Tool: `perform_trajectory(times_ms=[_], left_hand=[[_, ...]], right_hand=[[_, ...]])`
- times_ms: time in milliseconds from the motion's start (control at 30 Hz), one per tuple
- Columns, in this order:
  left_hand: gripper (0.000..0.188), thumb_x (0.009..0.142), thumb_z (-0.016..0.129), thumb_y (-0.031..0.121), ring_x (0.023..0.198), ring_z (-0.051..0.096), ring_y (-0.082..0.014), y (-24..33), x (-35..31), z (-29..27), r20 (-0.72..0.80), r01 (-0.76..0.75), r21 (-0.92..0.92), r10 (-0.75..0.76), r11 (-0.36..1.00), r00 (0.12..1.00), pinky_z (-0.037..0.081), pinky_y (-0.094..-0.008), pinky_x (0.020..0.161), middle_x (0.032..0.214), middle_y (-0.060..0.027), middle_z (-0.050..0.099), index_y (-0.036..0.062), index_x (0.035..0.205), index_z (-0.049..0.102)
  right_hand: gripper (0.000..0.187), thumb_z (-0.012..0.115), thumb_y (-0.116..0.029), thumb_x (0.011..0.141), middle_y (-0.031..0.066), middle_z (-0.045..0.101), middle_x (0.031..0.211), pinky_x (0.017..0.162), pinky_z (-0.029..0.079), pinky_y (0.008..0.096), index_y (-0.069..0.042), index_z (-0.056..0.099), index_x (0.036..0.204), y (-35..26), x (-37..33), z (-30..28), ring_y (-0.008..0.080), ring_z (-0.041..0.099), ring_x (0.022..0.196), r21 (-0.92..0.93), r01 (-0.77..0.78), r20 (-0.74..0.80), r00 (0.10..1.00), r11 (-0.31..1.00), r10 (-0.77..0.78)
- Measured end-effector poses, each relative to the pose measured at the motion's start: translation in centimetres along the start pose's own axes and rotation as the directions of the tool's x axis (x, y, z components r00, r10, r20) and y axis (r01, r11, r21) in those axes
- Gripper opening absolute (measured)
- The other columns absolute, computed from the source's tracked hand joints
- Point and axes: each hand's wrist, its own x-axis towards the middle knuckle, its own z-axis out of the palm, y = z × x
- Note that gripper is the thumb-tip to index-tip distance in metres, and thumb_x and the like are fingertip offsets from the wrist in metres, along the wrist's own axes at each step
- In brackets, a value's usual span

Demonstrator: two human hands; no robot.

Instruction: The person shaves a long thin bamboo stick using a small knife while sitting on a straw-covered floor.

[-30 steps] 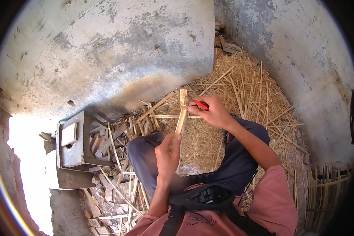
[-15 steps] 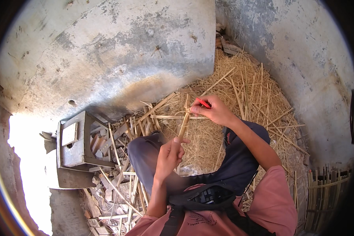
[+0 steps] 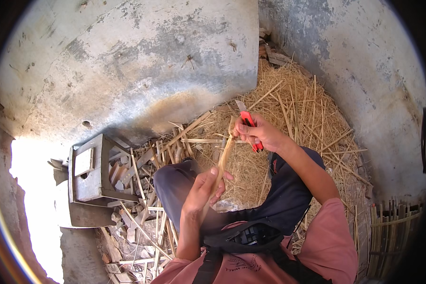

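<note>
My left hand [image 3: 201, 191] is closed around a split bamboo strip [image 3: 227, 154], which slants up and away to the right; its lower end runs back past my wrist. At the strip's far end, my right hand [image 3: 266, 133] grips a red utility knife [image 3: 246, 118] with its blade out and pointing up and away. The right fingertips are at the frayed top of the strip; whether they pinch it I cannot tell.
Straw-like shavings [image 3: 317, 118] and loose strips cover the ground ahead and to the right. A grey wooden box [image 3: 87, 184] stands at left beside rubble. Weathered walls [image 3: 142, 61] close in ahead and right. A slatted bamboo panel [image 3: 393, 232] is at lower right.
The knife has turned in my right hand so that its blade and handle now show. The bamboo strip has shifted back through my left hand, its lower end now reaching my wrist.
</note>
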Motion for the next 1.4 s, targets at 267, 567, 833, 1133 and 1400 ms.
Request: perform_trajectory(times_ms=[267,567,833,1133,1400], left_hand=[[0.053,0.122,0.034,0.037,0.045,0.042,-0.0053,-0.9,0.6,-0.3,-0.044,-0.055,0.154,0.062,0.987,0.997,0.036,-0.0221,0.046,0.062,-0.0003,0.055,-0.0045,0.124,0.068],[0.048,0.122,0.035,0.036,0.046,0.038,-0.0037,-0.2,0.5,-0.9,-0.067,-0.096,0.132,0.105,0.987,0.992,0.033,-0.0213,0.046,0.062,0.0010,0.053,0.0019,0.123,0.068],[0.038,0.121,0.041,0.032,0.049,0.031,-0.0011,0.2,0.9,-0.5,-0.173,-0.201,0.125,0.221,0.972,0.960,0.026,-0.0207,0.046,0.062,0.0081,0.040,0.0048,0.118,0.068],[0.034,0.120,0.043,0.028,0.050,0.032,-0.0009,0.6,1.6,-0.3,-0.220,-0.204,0.157,0.235,0.966,0.947,0.025,-0.0214,0.046,0.063,0.0082,0.041,0.0027,0.115,0.065],[0.021,0.113,0.059,0.016,0.073,0.061,-0.0093,0.3,2.2,-0.7,-0.231,-0.335,0.395,0.445,0.856,0.865,0.052,-0.0259,0.066,0.092,-0.0052,0.068,-0.0010,0.125,0.063]], right_hand=[[0.028,0.073,-0.027,0.106,0.0073,0.077,0.097,0.075,0.053,0.0285,-0.001,0.077,0.113,0.2,1.1,0.5,0.0108,0.067,0.083,-0.466,0.254,-0.168,0.915,0.847,-0.367],[0.040,0.082,-0.031,0.098,0.0041,0.081,0.115,0.080,0.052,0.0305,-0.011,0.079,0.133,-1.9,-0.2,1.0,0.0103,0.067,0.092,-0.690,0.269,0.021,0.935,0.672,-0.353],[0.073,0.089,-0.023,0.092,0.0083,0.078,0.121,0.078,0.050,0.0273,-0.006,0.057,0.157,0.0,-0.3,2.4,0.0078,0.062,0.089,-0.505,0.041,0.070,0.998,0.862,-0.006],[0.061,0.086,-0.034,0.097,0.0013,0.072,0.102,0.080,0.052,0.0302,-0.002,0.065,0.144,2.7,0.4,3.5,0.0095,0.063,0.090,-0.097,0.041,0.088,0.996,0.994,-0.033],[0.050,0.085,-0.037,0.097,-0.0073,0.056,0.077,0.061,0.040,0.0267,-0.001,0.075,0.130,1.4,0.5,3.5,0.0045,0.049,0.067,-0.521,0.035,-0.150,0.980,0.853,-0.131]])
